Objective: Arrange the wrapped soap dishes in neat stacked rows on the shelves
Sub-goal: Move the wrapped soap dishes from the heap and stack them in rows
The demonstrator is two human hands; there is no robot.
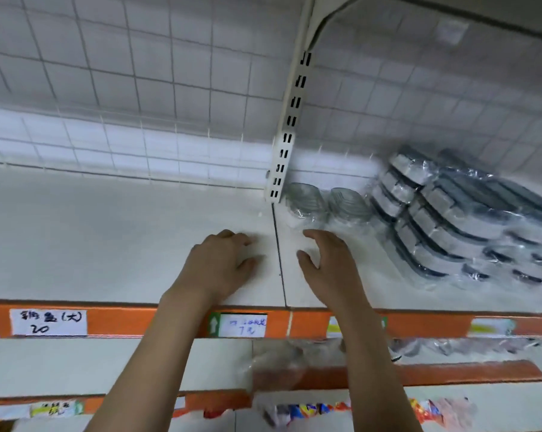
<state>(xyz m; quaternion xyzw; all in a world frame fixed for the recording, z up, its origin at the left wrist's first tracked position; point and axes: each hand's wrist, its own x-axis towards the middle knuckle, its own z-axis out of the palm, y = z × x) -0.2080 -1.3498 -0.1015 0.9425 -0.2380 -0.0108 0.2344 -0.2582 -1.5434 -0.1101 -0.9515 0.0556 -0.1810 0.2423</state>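
Observation:
Both my hands reach over the white shelf (107, 238), near its front edge. My left hand (223, 263) hovers left of the seam between two shelf boards, fingers loosely curled and holding nothing. My right hand (329, 263) is just right of the seam, fingers spread and bent, also empty. Just beyond its fingertips two wrapped grey soap dishes (326, 204) lie side by side by the upright post. Further right, stacked rows of wrapped soap dishes (456, 219) fill the shelf's right part.
A slotted white upright post (290, 126) stands at the back against a wire grid. Orange price rails (123, 322) with paper labels edge the shelves. Lower shelves hold plastic-wrapped goods (294, 363) and colourful packets (326, 410).

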